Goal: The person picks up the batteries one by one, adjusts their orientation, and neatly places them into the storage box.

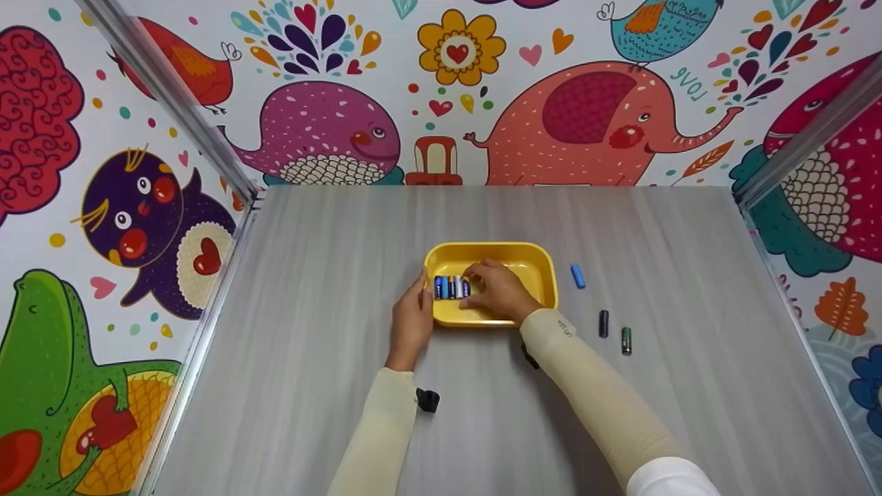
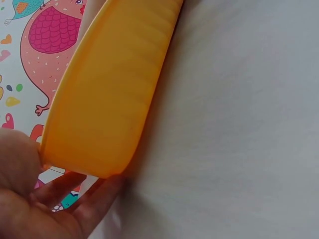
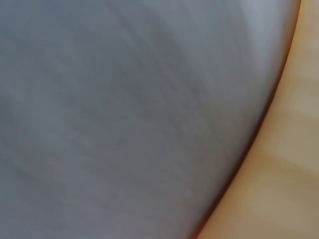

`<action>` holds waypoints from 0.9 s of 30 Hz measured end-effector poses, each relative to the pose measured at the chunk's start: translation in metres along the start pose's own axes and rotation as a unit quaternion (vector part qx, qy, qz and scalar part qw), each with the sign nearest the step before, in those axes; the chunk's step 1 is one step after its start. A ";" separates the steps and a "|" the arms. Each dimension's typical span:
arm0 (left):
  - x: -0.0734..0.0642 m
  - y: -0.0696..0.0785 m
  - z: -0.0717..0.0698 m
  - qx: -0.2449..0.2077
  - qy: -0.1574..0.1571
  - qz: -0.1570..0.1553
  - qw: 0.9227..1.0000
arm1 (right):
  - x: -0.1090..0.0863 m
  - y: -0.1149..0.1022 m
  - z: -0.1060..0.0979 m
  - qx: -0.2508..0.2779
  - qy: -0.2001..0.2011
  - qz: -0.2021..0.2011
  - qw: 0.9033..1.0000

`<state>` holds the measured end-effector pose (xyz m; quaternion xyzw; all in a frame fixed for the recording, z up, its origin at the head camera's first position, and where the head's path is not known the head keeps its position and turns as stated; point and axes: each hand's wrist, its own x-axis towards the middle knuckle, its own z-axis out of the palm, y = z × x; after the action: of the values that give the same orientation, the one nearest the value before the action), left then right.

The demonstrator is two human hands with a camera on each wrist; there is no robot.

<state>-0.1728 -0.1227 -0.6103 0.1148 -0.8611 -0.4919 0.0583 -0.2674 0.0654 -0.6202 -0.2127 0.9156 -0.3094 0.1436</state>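
A yellow plastic tray (image 1: 544,275) stands on the table, its wall also filling much of the left wrist view. Inside, against its left end, several batteries (image 1: 444,287) lie side by side in a row. My left hand (image 1: 411,320) holds the tray's left end, thumb at the rim and fingers (image 2: 97,199) against the outer wall. Reaching over the near wall, my right hand (image 1: 499,293) pinches the rightmost battery (image 1: 466,287) of the row between thumb and fingers, which partly cover it. The right wrist view shows only table and tray wall, no hand.
Right of the tray, a blue battery (image 1: 578,276), a black battery (image 1: 603,323) and a green-and-black battery (image 1: 626,341) lie apart on the grey table (image 1: 310,275). Cartoon-printed walls (image 1: 455,124) with metal edge strips border the table.
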 end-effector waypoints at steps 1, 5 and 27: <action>0.000 0.000 0.000 0.001 0.000 0.000 1.000 | 0.000 0.000 0.000 -0.004 -0.001 -0.002 1.000; 0.000 0.000 0.000 0.002 -0.001 -0.003 1.000 | 0.000 -0.002 -0.001 -0.010 -0.007 -0.002 1.000; 0.000 0.000 0.000 -0.005 -0.009 -0.004 1.000 | 0.000 -0.001 -0.007 0.080 0.033 0.004 0.996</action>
<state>-0.1729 -0.1224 -0.6107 0.1135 -0.8588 -0.4972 0.0489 -0.2698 0.0682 -0.6147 -0.1864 0.8929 -0.3883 0.1314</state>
